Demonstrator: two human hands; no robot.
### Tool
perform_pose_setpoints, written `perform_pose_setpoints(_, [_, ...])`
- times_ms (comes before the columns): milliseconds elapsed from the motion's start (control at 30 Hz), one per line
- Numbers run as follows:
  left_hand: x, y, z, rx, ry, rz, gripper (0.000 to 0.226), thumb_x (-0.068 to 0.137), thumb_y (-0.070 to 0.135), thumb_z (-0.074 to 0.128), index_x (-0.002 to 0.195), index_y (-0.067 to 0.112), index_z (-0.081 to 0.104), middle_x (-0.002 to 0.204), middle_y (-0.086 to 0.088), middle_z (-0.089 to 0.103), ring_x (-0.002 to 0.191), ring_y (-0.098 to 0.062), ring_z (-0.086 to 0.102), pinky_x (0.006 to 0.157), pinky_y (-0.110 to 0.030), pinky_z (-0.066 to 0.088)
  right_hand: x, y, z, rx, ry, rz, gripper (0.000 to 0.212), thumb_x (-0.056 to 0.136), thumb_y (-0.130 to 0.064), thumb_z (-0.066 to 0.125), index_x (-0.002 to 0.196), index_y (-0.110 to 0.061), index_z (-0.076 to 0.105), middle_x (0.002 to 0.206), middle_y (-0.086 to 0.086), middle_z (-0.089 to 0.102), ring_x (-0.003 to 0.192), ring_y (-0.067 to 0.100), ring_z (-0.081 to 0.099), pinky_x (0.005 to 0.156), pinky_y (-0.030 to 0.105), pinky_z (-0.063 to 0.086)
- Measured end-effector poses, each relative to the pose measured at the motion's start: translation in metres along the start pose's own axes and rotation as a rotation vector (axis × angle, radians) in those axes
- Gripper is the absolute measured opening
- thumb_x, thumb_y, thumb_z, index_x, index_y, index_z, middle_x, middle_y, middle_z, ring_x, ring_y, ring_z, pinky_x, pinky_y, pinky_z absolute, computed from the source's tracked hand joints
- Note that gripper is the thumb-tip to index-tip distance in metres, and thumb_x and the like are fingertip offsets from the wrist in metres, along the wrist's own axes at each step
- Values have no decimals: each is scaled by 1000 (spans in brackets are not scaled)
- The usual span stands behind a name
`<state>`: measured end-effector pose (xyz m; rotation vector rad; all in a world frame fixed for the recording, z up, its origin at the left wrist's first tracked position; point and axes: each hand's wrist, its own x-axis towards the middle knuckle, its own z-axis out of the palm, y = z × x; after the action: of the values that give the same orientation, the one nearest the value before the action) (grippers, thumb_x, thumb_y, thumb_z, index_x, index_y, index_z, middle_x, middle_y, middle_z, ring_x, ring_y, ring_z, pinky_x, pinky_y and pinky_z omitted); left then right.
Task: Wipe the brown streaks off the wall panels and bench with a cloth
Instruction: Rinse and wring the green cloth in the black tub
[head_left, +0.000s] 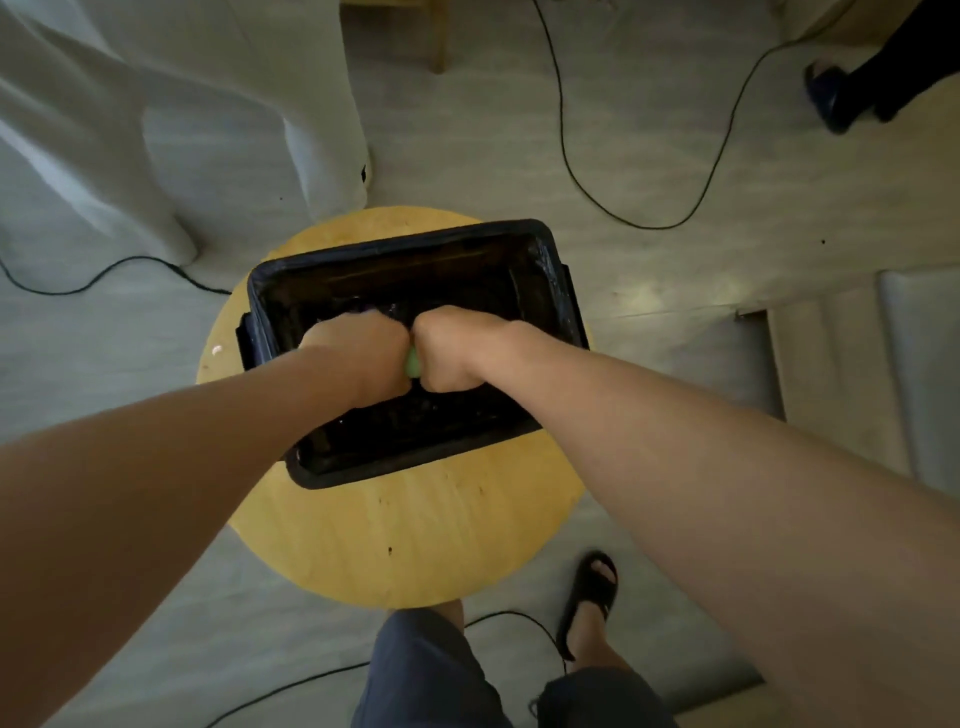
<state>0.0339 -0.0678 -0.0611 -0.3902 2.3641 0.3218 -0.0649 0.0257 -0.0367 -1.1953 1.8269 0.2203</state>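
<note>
A green cloth shows only as a small sliver between my two fists. My left hand and my right hand both grip it tightly, knuckles pressed together, over a black rectangular tub. The tub stands on a round wooden stool. Dark liquid seems to lie in the tub's bottom. Most of the cloth is hidden inside my fists.
Black cables snake over the grey floor. White draped fabric hangs at the upper left. Grey steps lie to the right. Another person's dark shoe is at the top right. My sandalled foot stands beside the stool.
</note>
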Motion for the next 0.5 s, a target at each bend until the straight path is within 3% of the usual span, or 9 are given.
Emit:
perform_pose_setpoints(67, [7, -4, -13, -220, -308, -30, 28, 88, 37, 73, 87, 10, 64, 66, -1, 58, 59, -21, 55, 57, -36, 55, 1, 8, 17, 127, 87, -17, 22, 89, -17, 71, 108, -15, 59, 96, 2, 57, 94, 26, 63, 66, 31, 44])
perform_pose_setpoints(100, [9, -6, -24, -417, -461, -82, 30, 85, 33, 79, 80, 10, 60, 60, -1, 52, 50, -18, 46, 46, -30, 44, -3, 11, 21, 191, 123, -28, 36, 87, -23, 75, 116, -16, 56, 104, 3, 56, 99, 26, 61, 72, 32, 46])
perform_pose_setpoints(167, [8, -1, -50, -694, -645, -102, 34, 80, 26, 87, 83, 10, 58, 61, -1, 47, 47, -14, 34, 41, -24, 28, -23, 24, 23, 342, 223, -55, 56, 82, -34, 81, 125, -19, 49, 118, 5, 51, 100, 23, 58, 80, 34, 50])
perform_pose_setpoints(367, [6, 99, -98, -978, -760, 127, 22, 87, 19, 77, 98, 8, 62, 81, -6, 59, 61, -13, 47, 55, -23, 47, -133, 109, 33, 568, 513, -20, 61, 83, -22, 75, 137, -21, 46, 124, 2, 44, 106, 20, 59, 95, 34, 51])
perform_pose_setpoints(500, [2, 227, -123, -926, -654, 191, 31, 87, 29, 64, 108, 7, 64, 91, -9, 65, 67, -15, 55, 66, -28, 52, -232, 188, 59, 682, 625, 117, 62, 83, -17, 71, 140, -21, 45, 130, 0, 41, 117, 16, 53, 96, 22, 39])
